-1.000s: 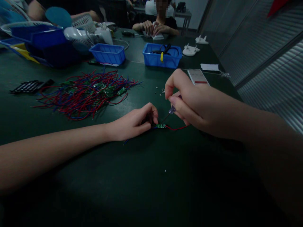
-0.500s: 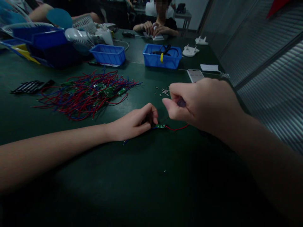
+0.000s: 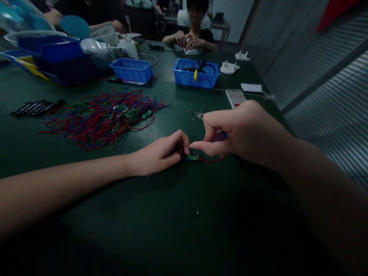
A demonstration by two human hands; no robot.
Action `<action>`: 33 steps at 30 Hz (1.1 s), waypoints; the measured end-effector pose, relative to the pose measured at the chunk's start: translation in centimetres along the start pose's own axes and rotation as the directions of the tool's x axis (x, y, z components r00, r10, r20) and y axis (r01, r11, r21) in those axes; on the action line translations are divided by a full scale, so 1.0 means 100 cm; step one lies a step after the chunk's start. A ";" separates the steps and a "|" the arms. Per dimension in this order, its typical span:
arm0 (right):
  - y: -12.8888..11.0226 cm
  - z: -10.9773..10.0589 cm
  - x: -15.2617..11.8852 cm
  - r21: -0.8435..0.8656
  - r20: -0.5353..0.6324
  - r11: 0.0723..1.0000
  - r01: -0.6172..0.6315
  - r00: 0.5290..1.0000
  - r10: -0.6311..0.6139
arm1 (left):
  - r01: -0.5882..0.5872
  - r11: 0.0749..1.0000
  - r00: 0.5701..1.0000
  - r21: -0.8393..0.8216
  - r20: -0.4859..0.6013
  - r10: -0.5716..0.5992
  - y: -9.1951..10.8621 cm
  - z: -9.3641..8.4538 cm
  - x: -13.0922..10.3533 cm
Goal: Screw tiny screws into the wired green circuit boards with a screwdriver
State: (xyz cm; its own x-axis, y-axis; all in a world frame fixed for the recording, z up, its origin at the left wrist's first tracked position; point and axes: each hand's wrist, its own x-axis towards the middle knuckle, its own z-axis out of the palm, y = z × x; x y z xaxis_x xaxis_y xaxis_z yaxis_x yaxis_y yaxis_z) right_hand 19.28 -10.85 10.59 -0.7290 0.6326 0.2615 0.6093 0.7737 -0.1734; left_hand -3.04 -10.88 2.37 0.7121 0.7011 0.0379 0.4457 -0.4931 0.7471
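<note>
My left hand [image 3: 163,151] rests on the dark green table with its fingers curled in a pinch at the left end of a small green circuit board [image 3: 192,157]. Red wire runs from the board's right end toward my right hand, and blue wire ends show below my left wrist. My right hand [image 3: 241,128] is closed round a purple translucent handle [image 3: 220,136], its thumb pointing left just above the board. The tool's far end cannot be made out. Small screws [image 3: 199,115] lie in a loose group behind my hands.
A tangled pile of wired boards [image 3: 115,115] lies at the left, black parts [image 3: 36,107] beside it. Behind are blue bins [image 3: 132,71], a blue bin with black cables [image 3: 197,79], a phone [image 3: 235,97] and white parts [image 3: 229,68]. A person works across the table.
My right thumb has stretched out to the left, nearer my left fingertips, and more of the purple handle shows. The whole view has shifted slightly. My left hand keeps its pinch at the board.
</note>
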 end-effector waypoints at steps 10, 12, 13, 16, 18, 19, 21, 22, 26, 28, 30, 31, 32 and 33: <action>-0.007 -0.001 0.003 -0.220 0.005 0.967 -0.127 0.991 0.131 | 0.038 0.999 0.999 -0.032 0.011 -0.038 0.003 0.003 -0.002; -0.007 -0.003 0.002 -0.075 0.072 0.995 -0.072 0.994 0.077 | 0.046 0.999 0.999 -0.025 0.007 -0.046 0.002 0.004 -0.004; -0.007 -0.003 0.002 -0.047 0.087 0.998 -0.046 0.995 0.050 | 0.049 0.999 0.999 -0.015 -0.005 -0.049 0.002 0.005 -0.005; -0.011 -0.002 0.002 -0.137 0.088 0.990 0.011 0.996 0.001 | 0.058 0.997 0.997 0.050 -0.053 -0.056 -0.001 0.008 -0.007; -0.012 0.002 0.001 -0.214 0.056 0.977 0.021 0.998 -0.010 | 0.081 0.992 0.995 0.100 -0.070 -0.074 -0.001 0.009 -0.007; -0.011 0.004 0.001 -0.229 0.030 0.973 0.016 1.000 -0.010 | 0.091 0.989 0.994 0.114 -0.071 -0.083 -0.001 0.009 -0.008; -0.010 0.008 0.000 -0.232 -0.054 0.973 -0.002 0.998 -0.011 | 0.100 0.988 0.994 0.114 -0.059 -0.094 0.002 0.009 -0.009; -0.010 0.010 0.000 -0.233 -0.100 0.972 -0.014 0.995 -0.010 | 0.100 0.989 0.994 0.109 -0.051 -0.095 0.003 0.009 -0.010; -0.011 0.011 -0.002 -0.225 -0.110 0.974 -0.030 0.994 0.005 | 0.111 0.987 0.993 0.115 -0.048 -0.106 0.007 0.008 -0.013; -0.013 0.009 -0.002 -0.131 -0.033 0.991 0.000 0.999 -0.004 | 0.104 0.989 0.994 0.101 -0.051 -0.100 0.006 0.007 -0.014; -0.017 0.006 -0.001 0.003 0.028 0.999 0.055 0.998 -0.055 | 0.079 0.994 0.996 0.073 -0.052 -0.075 0.005 0.007 -0.015; -0.019 0.004 -0.001 0.043 0.048 0.996 0.078 0.996 -0.081 | 0.065 0.996 0.997 0.055 -0.049 -0.063 0.004 0.007 -0.015; -0.020 0.003 -0.001 0.051 0.056 0.994 0.100 0.993 -0.103 | 0.053 0.998 0.998 0.037 -0.047 -0.051 0.004 0.006 -0.015; -0.022 0.002 -0.001 0.029 0.062 0.993 0.117 0.991 -0.118 | 0.044 0.999 0.998 0.016 -0.045 -0.043 0.003 0.006 -0.014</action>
State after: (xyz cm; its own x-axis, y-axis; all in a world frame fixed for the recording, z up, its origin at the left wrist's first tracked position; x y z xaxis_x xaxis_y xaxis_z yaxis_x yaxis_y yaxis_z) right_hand 17.99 -12.60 10.73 -0.8137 0.5376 0.2211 0.5110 0.8429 -0.1688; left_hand -3.60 -12.35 2.16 0.6673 0.7440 0.0355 0.4851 -0.4702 0.7373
